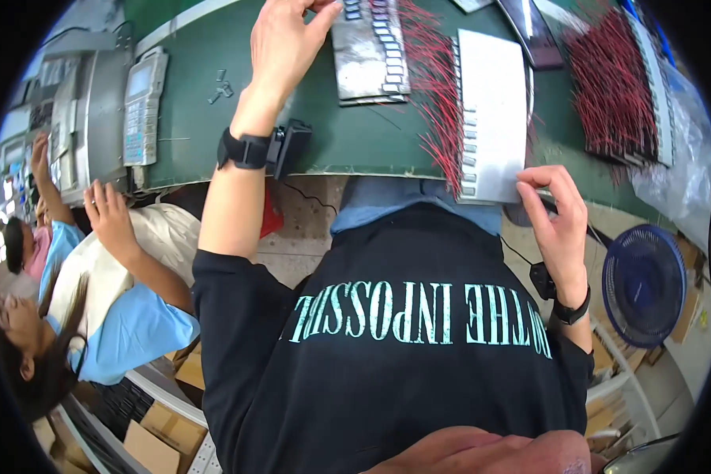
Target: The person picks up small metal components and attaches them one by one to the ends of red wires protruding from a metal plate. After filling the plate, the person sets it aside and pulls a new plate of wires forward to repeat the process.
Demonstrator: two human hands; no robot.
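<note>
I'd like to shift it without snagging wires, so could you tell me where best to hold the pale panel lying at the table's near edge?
Probably by the bare right-hand near corner of the pale panel, coming from the right, where the right hand pinches it. Red wires and small components line its left edge.

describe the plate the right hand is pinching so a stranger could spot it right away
Start at the green worktable and follow its near edge to the person's right. There a pale grey rectangular plate overhangs the edge, its near corner pinched by the right hand. Unlike the darker plate under the left hand, its face is plain, with small parts and red wires only along its left side.
</note>
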